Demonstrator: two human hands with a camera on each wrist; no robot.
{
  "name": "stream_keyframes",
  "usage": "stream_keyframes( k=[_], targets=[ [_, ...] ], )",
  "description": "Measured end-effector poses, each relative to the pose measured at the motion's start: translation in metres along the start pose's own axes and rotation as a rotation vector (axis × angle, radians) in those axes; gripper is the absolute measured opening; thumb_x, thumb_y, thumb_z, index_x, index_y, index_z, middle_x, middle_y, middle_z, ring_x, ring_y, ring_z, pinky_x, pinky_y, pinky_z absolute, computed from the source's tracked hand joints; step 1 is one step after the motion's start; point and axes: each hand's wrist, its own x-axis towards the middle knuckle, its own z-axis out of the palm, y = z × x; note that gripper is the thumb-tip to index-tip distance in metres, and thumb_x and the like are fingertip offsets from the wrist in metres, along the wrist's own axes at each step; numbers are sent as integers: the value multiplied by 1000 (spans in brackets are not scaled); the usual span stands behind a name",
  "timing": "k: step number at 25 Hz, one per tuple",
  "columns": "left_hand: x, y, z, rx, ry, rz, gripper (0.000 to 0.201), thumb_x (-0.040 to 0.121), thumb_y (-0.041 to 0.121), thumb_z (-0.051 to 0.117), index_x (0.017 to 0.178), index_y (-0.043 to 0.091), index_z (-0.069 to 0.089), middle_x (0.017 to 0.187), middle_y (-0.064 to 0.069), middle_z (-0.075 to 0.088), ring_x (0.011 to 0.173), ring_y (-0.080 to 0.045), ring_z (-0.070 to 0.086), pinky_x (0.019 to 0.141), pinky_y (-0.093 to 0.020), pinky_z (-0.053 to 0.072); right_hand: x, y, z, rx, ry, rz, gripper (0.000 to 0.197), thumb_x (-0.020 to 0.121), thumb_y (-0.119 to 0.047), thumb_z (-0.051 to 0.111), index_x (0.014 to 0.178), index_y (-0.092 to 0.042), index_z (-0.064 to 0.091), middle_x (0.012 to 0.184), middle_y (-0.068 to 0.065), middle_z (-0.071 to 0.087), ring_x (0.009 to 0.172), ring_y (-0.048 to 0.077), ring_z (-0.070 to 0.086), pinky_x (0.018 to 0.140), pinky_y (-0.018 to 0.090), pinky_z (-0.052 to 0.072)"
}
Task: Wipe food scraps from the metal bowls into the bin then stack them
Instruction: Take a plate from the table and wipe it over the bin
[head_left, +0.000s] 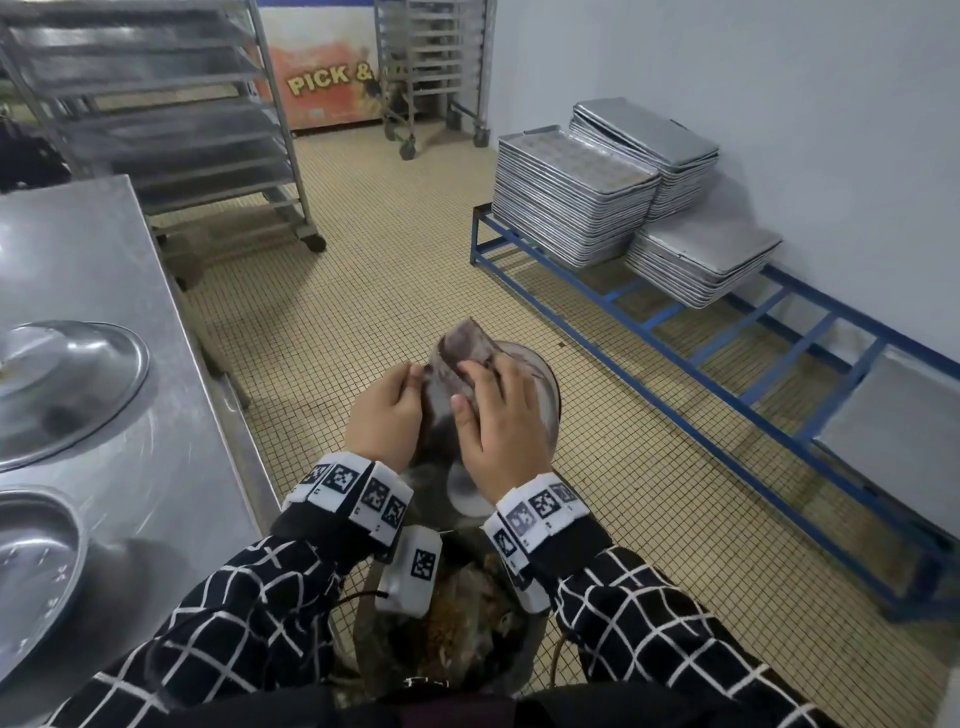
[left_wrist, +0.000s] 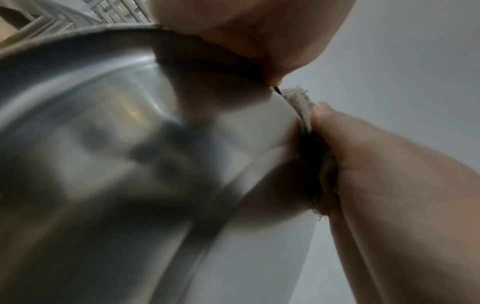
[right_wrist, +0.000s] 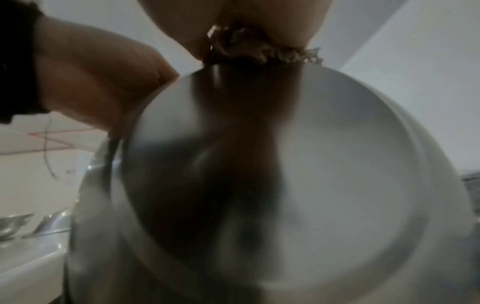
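Over the bin (head_left: 470, 618), which holds brown food scraps, a metal bowl (head_left: 548, 400) is held tilted. My left hand (head_left: 384, 415) grips its near left rim. My right hand (head_left: 501, 415) holds a bunched grey cloth (head_left: 460, 353) against the bowl's rim. The left wrist view shows the bowl's shiny wall (left_wrist: 130, 144) with the cloth (left_wrist: 298, 100) pinched at its edge by the right hand's fingers (left_wrist: 363, 154). In the right wrist view the cloth (right_wrist: 259, 49) sits crumpled at the top of the bowl (right_wrist: 337, 164). Two more metal bowls (head_left: 67, 384) (head_left: 31, 571) lie on the steel table (head_left: 104, 249) at left.
A wheeled tray rack (head_left: 171, 119) stands beyond the table, and a second rack (head_left: 436, 67) stands at the back. Stacks of baking trays (head_left: 571, 197) sit on a low blue frame (head_left: 675, 364) along the right wall. Tiled floor (head_left: 389, 270) lies between them.
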Motion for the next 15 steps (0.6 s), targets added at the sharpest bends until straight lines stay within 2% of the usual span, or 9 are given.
stream_keyframes(
  k=[1, 3, 4, 6, 8, 9, 11, 13, 15],
  targets=[
    [1, 1, -1, -17, 11, 0, 31, 100, 27, 44, 73, 16, 55, 67, -4, 57, 64, -22, 52, 59, -34, 42, -1, 2, 0, -27, -8, 19, 43, 96, -41, 34, 124, -17, 55, 132, 11, 49, 123, 27, 42, 103, 39, 32],
    [3, 1, -3, -59, 21, -12, 31, 99, 30, 45, 81, 11, 60, 75, -11, 62, 73, -30, 57, 70, -44, 47, 6, 12, -4, 57, 23, 166, 46, 96, -45, 32, 128, -18, 53, 135, 9, 47, 122, 25, 41, 100, 39, 36],
    [4, 1, -4, -87, 26, -24, 32, 100, 31, 44, 83, 10, 61, 77, -13, 63, 75, -31, 58, 74, -47, 48, 10, 20, -5, 151, 47, 270, 46, 97, -43, 33, 129, -16, 53, 133, 9, 47, 120, 23, 42, 96, 34, 38],
    [6, -1, -5, -119, 32, -44, 34, 100, 33, 42, 84, 10, 61, 79, -16, 62, 78, -34, 58, 77, -50, 48, 14, 41, -3, 337, 51, 509, 41, 100, -33, 36, 129, -10, 53, 129, 9, 47, 118, 22, 45, 90, 22, 34],
    [8, -1, -6, -130, 35, -69, 35, 101, 33, 40, 84, 9, 60, 79, -17, 62, 77, -34, 58, 78, -52, 48, 13, 57, -2, 359, -15, 653, 38, 101, -26, 36, 130, -7, 52, 128, 10, 49, 119, 22, 47, 90, 17, 28],
    [8, -1, -7, -137, 37, -81, 36, 101, 33, 40, 84, 9, 59, 79, -16, 61, 77, -33, 57, 78, -52, 47, 13, 61, -2, 344, -20, 661, 38, 101, -25, 37, 130, -7, 52, 129, 10, 50, 120, 21, 47, 90, 16, 28],
    [7, 2, -7, -170, 42, -104, 37, 101, 33, 39, 83, 7, 58, 80, -17, 60, 76, -31, 55, 77, -48, 47, 16, 56, -6, 338, 53, 579, 37, 101, -22, 39, 132, -7, 51, 135, 10, 46, 122, 19, 46, 92, 15, 31],
    [7, 3, -5, -196, 30, -132, 36, 101, 34, 40, 78, 10, 56, 75, -12, 56, 72, -24, 51, 74, -41, 44, 21, 32, -9, 356, 119, 391, 37, 100, -22, 40, 133, -7, 50, 141, 12, 39, 125, 20, 44, 95, 19, 36],
    [9, 4, -5, -237, 2, -151, 36, 95, 43, 43, 75, 16, 57, 76, -7, 60, 75, -25, 56, 77, -41, 48, 16, 2, -4, 266, 50, 154, 42, 98, -27, 38, 135, -10, 48, 142, 13, 38, 128, 24, 41, 101, 31, 40]
  ],
)
